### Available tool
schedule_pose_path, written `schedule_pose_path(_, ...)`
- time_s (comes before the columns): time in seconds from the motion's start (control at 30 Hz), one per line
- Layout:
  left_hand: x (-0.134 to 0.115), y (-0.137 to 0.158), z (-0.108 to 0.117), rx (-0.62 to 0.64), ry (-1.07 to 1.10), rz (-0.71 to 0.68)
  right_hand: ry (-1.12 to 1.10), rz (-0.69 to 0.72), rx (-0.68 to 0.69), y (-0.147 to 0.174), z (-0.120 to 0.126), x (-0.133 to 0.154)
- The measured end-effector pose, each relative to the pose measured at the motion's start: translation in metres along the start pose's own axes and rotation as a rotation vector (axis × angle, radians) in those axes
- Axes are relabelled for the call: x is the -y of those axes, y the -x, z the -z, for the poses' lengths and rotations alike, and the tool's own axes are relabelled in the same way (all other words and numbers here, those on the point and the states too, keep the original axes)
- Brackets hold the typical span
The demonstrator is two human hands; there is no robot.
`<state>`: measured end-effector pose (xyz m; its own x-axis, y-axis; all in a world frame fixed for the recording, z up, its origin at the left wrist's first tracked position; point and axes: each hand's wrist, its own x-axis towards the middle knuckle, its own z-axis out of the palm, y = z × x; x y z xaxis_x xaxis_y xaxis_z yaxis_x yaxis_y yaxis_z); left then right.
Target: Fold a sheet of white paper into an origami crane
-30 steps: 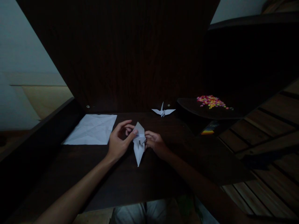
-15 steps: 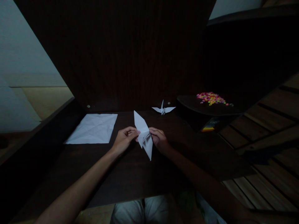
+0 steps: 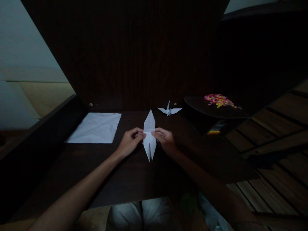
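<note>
A folded sheet of white paper (image 3: 150,123), shaped like a long diamond with a slit in its lower point, is held upright between both hands above the dark desk. My left hand (image 3: 132,140) pinches its left edge, thumb on the front face. On the opposite edge, my right hand (image 3: 165,139) grips it the same way; the fingers behind the paper are partly hidden. Beyond my right hand, a finished white paper crane (image 3: 169,111) rests at the back of the desk. To the left lies a flat, creased white sheet (image 3: 96,128).
Small colourful pieces (image 3: 220,100) are heaped on a raised corner shelf (image 3: 197,104) at the right. Beneath that shelf sits an item with a rainbow-striped edge (image 3: 214,132). A dark side panel (image 3: 36,138) borders the desk (image 3: 115,189) on the left.
The folded paper was tilted with its flaps spread apart; now it is flat and straight, facing me. Both hands have settled level on its two edges. The view has shifted slightly.
</note>
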<state>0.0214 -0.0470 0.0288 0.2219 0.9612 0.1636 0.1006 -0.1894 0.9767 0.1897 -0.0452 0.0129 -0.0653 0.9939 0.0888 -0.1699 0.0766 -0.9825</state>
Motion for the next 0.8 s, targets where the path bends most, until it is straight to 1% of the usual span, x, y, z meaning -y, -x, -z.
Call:
schedule_pose_path(0.27,0.0072,0.0013,-0.0033,-0.079,0.041,-0.068,0.021,0.024,-0.012,0.0025,-0.0028,0.0040)
schedule_pose_path(0.53,0.0002,0.0033,-0.0052,-0.118,0.038,-0.119,0.056,0.097,-0.031,0.0025,-0.0031,0.0033)
schedule_pose_path(0.6,-0.0013,0.0030,-0.0055,-0.121,0.051,-0.104,0.048,0.103,-0.028,0.0027,-0.0034,0.0027)
schedule_pose_path(0.8,0.0002,0.0014,-0.0071,-0.174,0.114,0.001,0.047,0.090,-0.046,0.0041,-0.0019,0.0049)
